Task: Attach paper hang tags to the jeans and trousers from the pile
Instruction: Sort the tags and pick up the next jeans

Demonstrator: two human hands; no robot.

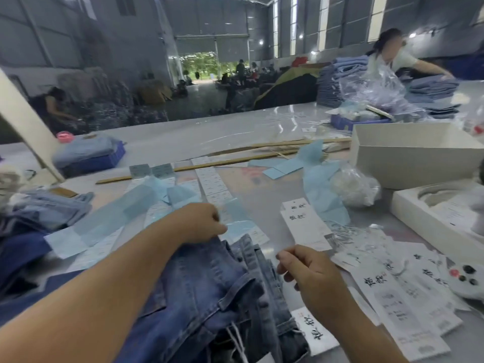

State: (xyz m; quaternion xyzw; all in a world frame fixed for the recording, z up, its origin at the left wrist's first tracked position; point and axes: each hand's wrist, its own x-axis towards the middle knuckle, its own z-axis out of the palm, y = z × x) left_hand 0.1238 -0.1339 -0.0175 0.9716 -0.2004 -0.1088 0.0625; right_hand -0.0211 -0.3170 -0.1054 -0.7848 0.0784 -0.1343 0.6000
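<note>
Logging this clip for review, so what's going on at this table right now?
A person is tagging jeans at a long table. Their left hand grips the far edge of the dark jeans stacked in front of them. The right hand hovers with fingers curled, possibly pinching something; I can't tell. White hang tags lie spread to the right, and one tag already hangs from the jeans.

Black brush-style characters stood on the white hang tags [408, 292] at the lower right of the frame, on the tag stack [303, 221] right of centre, and on one tag [318, 334] beside the jeans [209, 292] at the bottom centre. They were too blurred to read. Fine print beneath them was also illegible.
</note>
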